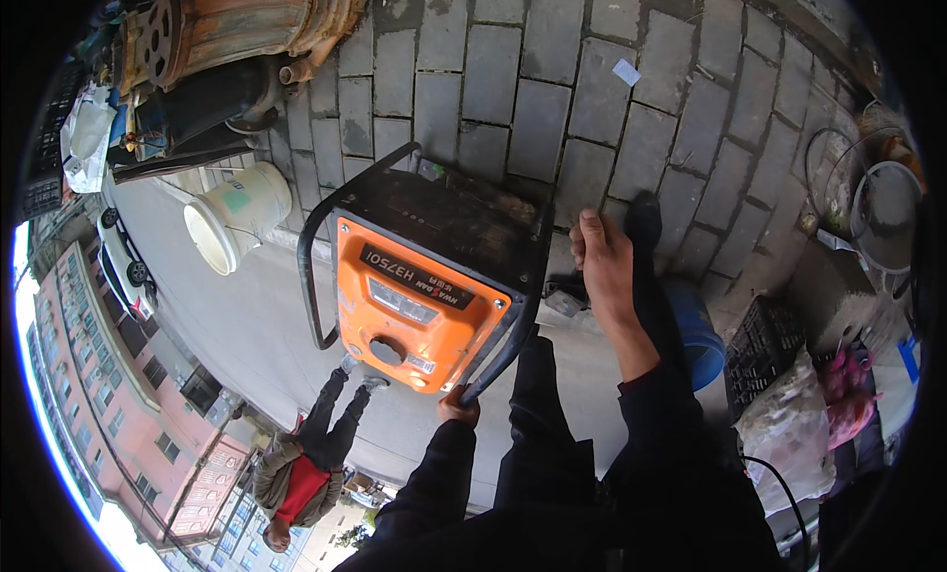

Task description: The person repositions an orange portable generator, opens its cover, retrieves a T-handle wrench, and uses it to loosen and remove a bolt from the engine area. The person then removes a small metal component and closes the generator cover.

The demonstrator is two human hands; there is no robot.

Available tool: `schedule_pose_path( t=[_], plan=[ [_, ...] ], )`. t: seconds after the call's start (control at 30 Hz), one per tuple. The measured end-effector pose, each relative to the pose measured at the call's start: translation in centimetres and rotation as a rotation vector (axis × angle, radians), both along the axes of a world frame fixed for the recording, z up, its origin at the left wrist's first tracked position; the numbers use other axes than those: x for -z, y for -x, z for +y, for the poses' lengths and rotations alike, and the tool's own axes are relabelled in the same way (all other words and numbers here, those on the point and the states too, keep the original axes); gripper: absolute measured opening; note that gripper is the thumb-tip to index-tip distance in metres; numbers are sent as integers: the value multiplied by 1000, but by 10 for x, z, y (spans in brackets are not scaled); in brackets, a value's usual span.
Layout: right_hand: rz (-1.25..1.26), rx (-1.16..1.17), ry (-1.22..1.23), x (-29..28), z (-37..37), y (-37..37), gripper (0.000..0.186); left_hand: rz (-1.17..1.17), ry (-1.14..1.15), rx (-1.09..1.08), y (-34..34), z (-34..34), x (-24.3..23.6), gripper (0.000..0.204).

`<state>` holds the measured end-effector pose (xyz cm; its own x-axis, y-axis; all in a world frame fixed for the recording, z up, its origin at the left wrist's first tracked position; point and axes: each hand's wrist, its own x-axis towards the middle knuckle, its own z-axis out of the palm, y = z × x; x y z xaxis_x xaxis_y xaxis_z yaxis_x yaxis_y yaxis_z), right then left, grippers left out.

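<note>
A portable generator (449, 321) with an orange front panel, a dark top and a black tubular frame stands in the middle of the view. The fingers of my left hand (459, 406) wrap around the lower end of its frame tube. To the right of the generator, apart from it, my right hand (604, 271) hangs over the ground with the thumb up and the fingers curled in. Nothing shows in it. On the panel is a round black cap (388, 350).
A white bucket (237, 215) lies tipped at left, below rusty machinery (232, 30). A blue bucket (698, 340), a black crate (764, 355) and plastic bags (789, 429) are at right. Grey paving (483, 69) lies beyond. A person in red (301, 483) stands at lower left.
</note>
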<state>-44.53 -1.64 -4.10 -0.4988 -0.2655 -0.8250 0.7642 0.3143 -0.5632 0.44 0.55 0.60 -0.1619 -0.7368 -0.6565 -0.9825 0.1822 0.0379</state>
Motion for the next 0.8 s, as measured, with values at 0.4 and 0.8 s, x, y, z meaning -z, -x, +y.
schedule_pose_path(
  t=[0.4,0.8],
  plan=[
    [-37,94,88,3,-3,11,44,-14,5,14,-7,0,3,8],
    [32,-55,30,-7,-6,-22,46,-15,-26,29,-10,-1,4,16]
  ],
)
